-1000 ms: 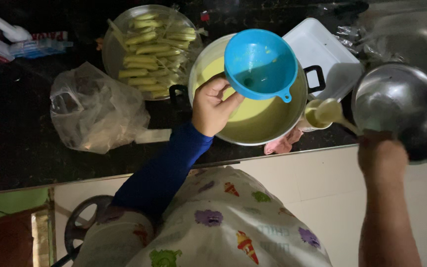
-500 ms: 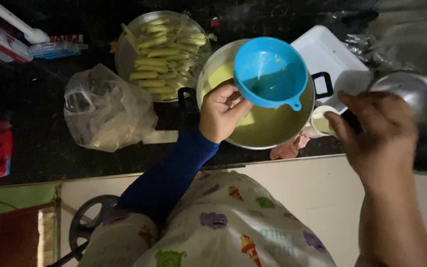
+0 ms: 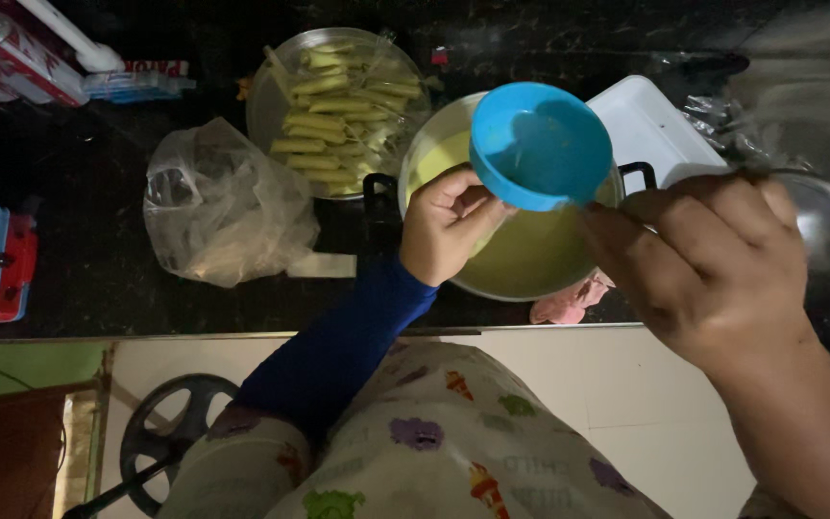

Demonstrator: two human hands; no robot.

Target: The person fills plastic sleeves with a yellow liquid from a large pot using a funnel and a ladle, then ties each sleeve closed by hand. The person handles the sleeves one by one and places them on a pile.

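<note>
Right hand [image 3: 713, 269] has risen closer; left hand [image 3: 446, 223] holds blue funnel [image 3: 540, 144].

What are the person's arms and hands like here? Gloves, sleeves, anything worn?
No gloves: both hands are bare. The left hand comes out of a snug, deep blue long sleeve ending at the wrist. The right hand and its forearm are uncovered, with no sleeve in view. No rings, watch or bracelets show on either, though the light is dim.
</note>
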